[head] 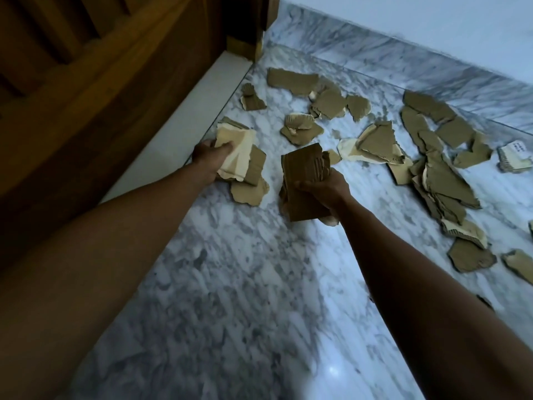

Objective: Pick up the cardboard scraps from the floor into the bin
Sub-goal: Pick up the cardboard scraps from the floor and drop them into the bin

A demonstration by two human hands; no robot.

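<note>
Head view: cardboard scraps [441,180] lie strewn over the marble floor [230,284]. The left hand [209,158] grips a pale bundle, the right hand [327,187] clutches a brown stack, likely gathering armfuls for a bin not in view.

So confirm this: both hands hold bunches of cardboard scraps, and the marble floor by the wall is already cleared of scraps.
Not quite. The left hand and right hand do each hold a bunch of cardboard scraps, but the marble floor by the wall is not cleared: the head view shows many loose scraps lying there.
</note>
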